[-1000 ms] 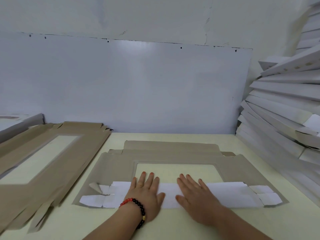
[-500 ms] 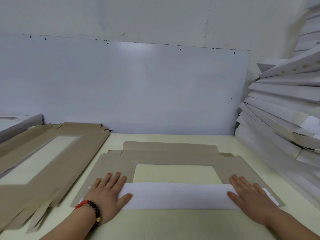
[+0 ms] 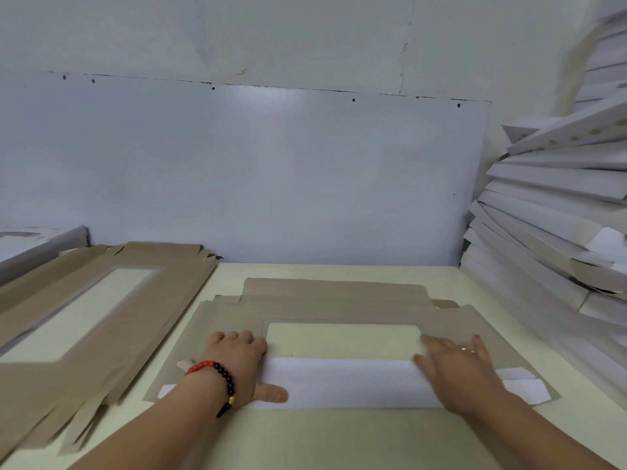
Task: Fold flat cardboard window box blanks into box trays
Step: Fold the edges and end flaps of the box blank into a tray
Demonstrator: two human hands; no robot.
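My left hand (image 3: 237, 364) and right hand (image 3: 458, 371) pressed flat, fingers straight, on the white flap (image 3: 342, 381) folded over the brown blank (image 3: 339, 307) on the tabletop (image 3: 339, 439)

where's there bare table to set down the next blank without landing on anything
Bare table runs along the near edge, in front of the blank under the left hand and right hand. A thin strip lies behind it, below the wall panel. Crowded: blank pile at left, white stack at right.
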